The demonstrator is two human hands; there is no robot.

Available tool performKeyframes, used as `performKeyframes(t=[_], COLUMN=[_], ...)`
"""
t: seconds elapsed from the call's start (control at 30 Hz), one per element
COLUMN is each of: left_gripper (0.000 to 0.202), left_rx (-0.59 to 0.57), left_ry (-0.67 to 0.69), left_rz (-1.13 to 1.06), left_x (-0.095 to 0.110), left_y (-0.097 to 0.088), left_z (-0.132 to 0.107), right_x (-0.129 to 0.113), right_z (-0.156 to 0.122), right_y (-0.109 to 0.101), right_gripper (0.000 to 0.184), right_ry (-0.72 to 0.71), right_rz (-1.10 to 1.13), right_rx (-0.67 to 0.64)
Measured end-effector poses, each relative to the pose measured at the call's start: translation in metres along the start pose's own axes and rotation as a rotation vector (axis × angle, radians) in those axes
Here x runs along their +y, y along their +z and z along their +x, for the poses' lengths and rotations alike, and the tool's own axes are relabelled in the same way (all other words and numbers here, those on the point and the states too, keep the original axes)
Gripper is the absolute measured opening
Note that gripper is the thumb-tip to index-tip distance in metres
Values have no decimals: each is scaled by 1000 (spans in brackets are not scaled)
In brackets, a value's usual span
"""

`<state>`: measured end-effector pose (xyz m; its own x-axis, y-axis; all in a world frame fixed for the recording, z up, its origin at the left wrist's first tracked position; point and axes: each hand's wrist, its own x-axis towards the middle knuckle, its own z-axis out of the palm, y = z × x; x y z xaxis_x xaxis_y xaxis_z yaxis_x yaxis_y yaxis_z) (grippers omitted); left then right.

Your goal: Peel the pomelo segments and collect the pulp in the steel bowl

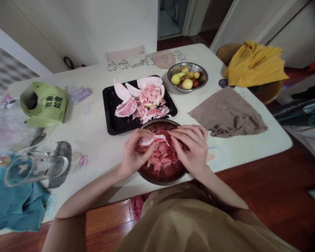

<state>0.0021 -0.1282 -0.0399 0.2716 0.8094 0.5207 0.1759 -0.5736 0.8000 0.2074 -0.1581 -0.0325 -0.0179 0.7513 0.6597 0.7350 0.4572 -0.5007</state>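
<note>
Over a metal bowl at the table's front edge, both my hands are on a pomelo segment with white membrane and pink flesh. My left hand grips its left end between thumb and fingers. On the other side, my right hand has its thumb and fingertips closed at the segment's right end. Loose pink pomelo pulp lies in the bowl below. Just behind the bowl is a black tray with thick peel pieces, another segment and torn membrane.
A steel bowl of green and brown fruits stands behind right, near a crumpled grey-brown cloth. At left are a green paper box, a clear glass jug lying sideways, and a teal cloth. A yellow cloth covers a chair.
</note>
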Motion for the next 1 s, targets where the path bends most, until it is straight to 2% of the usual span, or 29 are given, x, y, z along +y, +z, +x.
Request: performKeyframes(t=[0.13, 0.37, 0.5, 0.67, 0.77, 0.9, 1.0], left_gripper=[28, 30, 41, 52, 46, 33, 34], left_rx=[0, -60, -90, -97, -94, -102, -94], left_ry=[44, 58, 71, 42, 3, -71, -141], left_rz=[-9, 16, 1, -59, -96, -130, -155], left_x=[-1, 2, 0, -3, -3, -1, -1], left_y=[0, -1, 0, 3, 3, 3, 3], left_z=[0, 1, 1, 1, 0, -2, -5], right_x=[-4, -6, -5, -2, 0, 0, -2], right_z=[3, -1, 0, 2, 2, 2, 3], right_y=[0, 5, 8, 9, 8, 5, 4], right_gripper=[20, 26, 18, 10, 10, 21, 30], right_ry=[-3, -119, -88, 13, 29, -44, -145], right_rz=[67, 110, 84, 87, 76, 83, 95], right_rx=[-30, -22, -31, -30, -34, 2, 25])
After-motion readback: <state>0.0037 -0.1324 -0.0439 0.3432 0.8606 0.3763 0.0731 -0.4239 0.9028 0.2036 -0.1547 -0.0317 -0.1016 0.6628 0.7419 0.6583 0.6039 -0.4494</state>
